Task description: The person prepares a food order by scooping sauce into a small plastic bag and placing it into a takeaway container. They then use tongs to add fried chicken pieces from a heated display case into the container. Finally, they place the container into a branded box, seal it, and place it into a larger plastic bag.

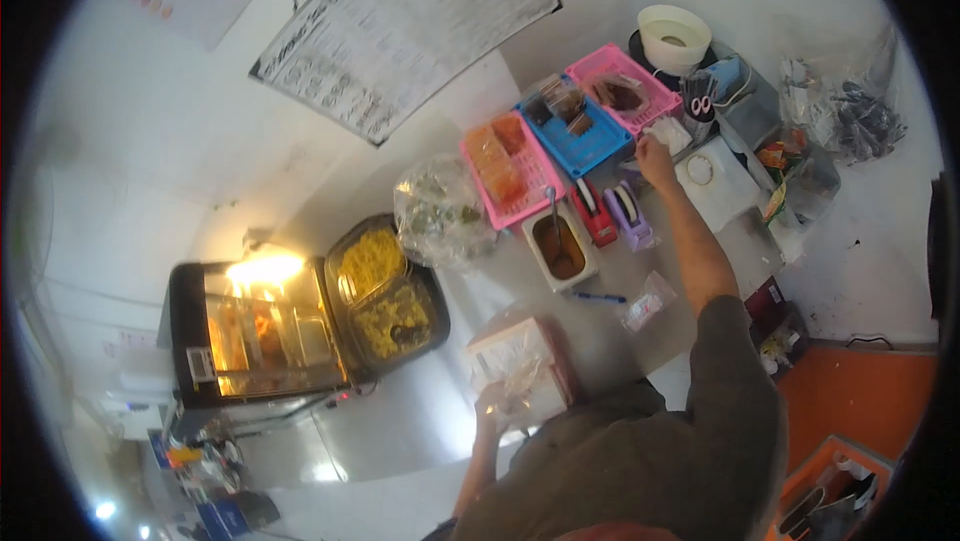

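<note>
My left hand (489, 403) is low in the middle, its fingers closed on a clear plastic bag (516, 371). The bag lies over a pale box-like stack (512, 337) at the counter's front edge. Stretched toward the far right, my right hand (655, 161) has its fingers curled against a white crumpled sheet or bag (669, 135). Whether it grips that is too small to make out. Close by are a blue basket (575, 133), a purple tape dispenser (630, 215) and a red tape dispenser (596, 216).
A metal tub of brown sauce (558, 248) holds a spoon. Pink baskets (510, 173) stand along the wall. A blue pen (600, 297) and small clear packet (649, 301) lie on the counter. At left are yellow food trays (372, 261) and a lit glass warmer (265, 331).
</note>
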